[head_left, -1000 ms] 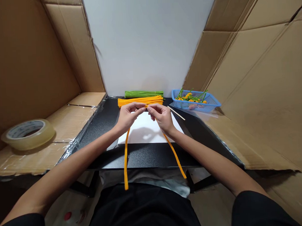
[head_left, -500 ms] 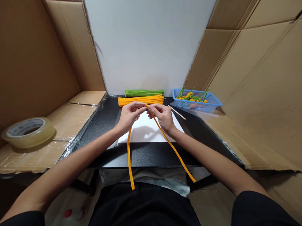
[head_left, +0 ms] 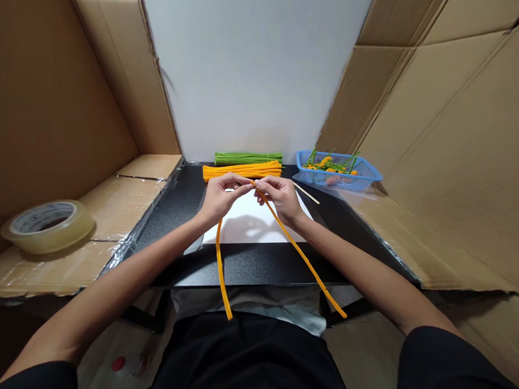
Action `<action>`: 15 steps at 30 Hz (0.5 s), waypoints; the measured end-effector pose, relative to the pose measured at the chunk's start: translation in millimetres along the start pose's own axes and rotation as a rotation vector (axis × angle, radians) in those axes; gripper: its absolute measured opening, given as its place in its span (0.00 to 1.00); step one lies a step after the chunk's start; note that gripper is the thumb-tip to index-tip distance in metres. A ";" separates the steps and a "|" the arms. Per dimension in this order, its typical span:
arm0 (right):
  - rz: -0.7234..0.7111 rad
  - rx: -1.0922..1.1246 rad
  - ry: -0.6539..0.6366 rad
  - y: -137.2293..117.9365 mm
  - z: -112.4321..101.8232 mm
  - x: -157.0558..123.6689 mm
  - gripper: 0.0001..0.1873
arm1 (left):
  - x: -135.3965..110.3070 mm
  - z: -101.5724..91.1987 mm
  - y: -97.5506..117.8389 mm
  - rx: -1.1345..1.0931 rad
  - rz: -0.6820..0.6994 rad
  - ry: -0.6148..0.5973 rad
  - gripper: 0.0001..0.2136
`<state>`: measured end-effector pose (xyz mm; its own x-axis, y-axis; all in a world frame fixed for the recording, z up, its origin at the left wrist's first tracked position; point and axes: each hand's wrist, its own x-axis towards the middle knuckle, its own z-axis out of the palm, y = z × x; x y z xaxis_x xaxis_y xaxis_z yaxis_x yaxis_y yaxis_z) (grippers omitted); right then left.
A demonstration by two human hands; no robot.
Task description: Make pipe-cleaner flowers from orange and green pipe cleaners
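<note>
Two hands meet over the middle of the black table, above a white sheet, pinching an orange fuzzy strip between thumbs and forefingers. The left hand and right hand almost touch at the tips; the other fingers curl loosely, though their undersides are hidden. One tail emerges below the left hand and hangs towards the near edge; the other slants near and right, past that edge. The exact shape at the pinch is too small to tell.

For a neat bend, it seems best to let the left fingertips anchor the strip while the right ones work right beside them, with light pressure so the fuzz is not crushed. Both tails should hang free, without crossing. The far orange bundle and the blue basket at far right stand clear of the elbows.
</note>
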<state>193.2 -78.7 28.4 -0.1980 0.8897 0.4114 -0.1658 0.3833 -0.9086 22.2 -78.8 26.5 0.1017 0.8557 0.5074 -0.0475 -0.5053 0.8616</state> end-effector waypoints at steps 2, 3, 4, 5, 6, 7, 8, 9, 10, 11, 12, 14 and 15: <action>0.046 -0.007 -0.025 -2.0 -3.0 2.0 0.15 | 1.7 -2.3 -0.4 0.052 0.043 -0.023 0.14; 0.075 -0.006 -0.038 -3.3 -4.6 2.9 0.15 | 2.8 -3.6 -0.6 0.078 0.067 -0.035 0.14; 0.108 0.000 -0.056 -4.7 -6.2 3.7 0.14 | 3.9 -4.9 -0.9 0.103 0.094 -0.045 0.13; 0.143 0.014 -0.078 -6.0 -7.7 4.4 0.13 | 4.9 -6.1 -1.1 0.125 0.122 -0.055 0.12; 0.180 0.038 -0.103 -7.1 -9.0 5.0 0.12 | 5.9 -7.4 -1.2 0.146 0.151 -0.065 0.11; 0.219 0.071 -0.129 -7.9 -10.2 5.4 0.11 | 6.8 -8.5 -1.2 0.165 0.180 -0.076 0.11; 0.263 0.116 -0.154 -8.3 -11.1 5.8 0.10 | 7.4 -9.6 -1.2 0.184 0.207 -0.089 0.10; 0.318 0.169 -0.174 -8.4 -11.7 6.1 0.09 | 7.7 -10.4 -0.9 0.203 0.234 -0.101 0.09; 0.384 0.227 -0.187 -8.1 -12.1 6.3 0.08 | 7.6 -11.1 -0.4 0.223 0.263 -0.112 0.09; 0.456 0.285 -0.192 -7.5 -12.3 6.4 0.07 | 7.2 -11.5 0.3 0.244 0.294 -0.119 0.08; 0.529 0.339 -0.196 -6.8 -12.3 6.5 0.07 | 6.6 -11.6 1.1 0.266 0.327 -0.124 0.07; 0.653 0.432 -0.214 -5.0 -11.9 6.5 0.07 | 4.7 -11.3 3.1 0.317 0.400 -0.122 0.06; 0.696 0.467 -0.230 -4.3 -11.6 6.5 0.08 | 3.7 -11.0 4.1 0.344 0.437 -0.121 0.06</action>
<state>203.8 -71.7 34.1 -0.5840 0.7923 -0.1767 -0.3040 -0.4153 -0.8574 11.4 -76.4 32.0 0.2593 0.5498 0.7940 0.2136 -0.8344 0.5081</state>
